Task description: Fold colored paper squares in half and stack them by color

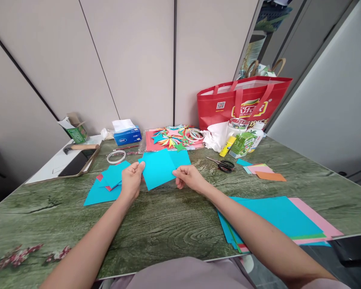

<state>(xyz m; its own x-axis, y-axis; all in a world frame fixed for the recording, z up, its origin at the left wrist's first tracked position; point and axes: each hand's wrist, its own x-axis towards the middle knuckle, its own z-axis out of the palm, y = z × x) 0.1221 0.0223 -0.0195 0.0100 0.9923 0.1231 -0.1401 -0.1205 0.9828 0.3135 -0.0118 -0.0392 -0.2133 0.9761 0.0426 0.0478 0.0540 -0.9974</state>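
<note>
A piece of blue paper (158, 170) is held up above the table between both hands. My left hand (132, 178) pinches its left edge, thumb in front. At its lower right corner, my right hand (189, 176) grips it between thumb and fingers. Behind it lies another blue sheet (182, 157), partly covered. Left of my left hand, blue sheets (99, 194) and a bit of red paper (100, 177) rest on the table. Under my right forearm is a stack of coloured paper (276, 214), with blue on top and pink and green edges showing.
Black-handled scissors (225, 165), small paper pieces (263, 168), a glue stick (228, 146) and a red bag (216, 108) are to the right. Colourful paper crafts (171, 138) lie at the back. A tape roll (116, 156), tissue box (128, 136), phone (78, 162) and hammer (81, 147) are left.
</note>
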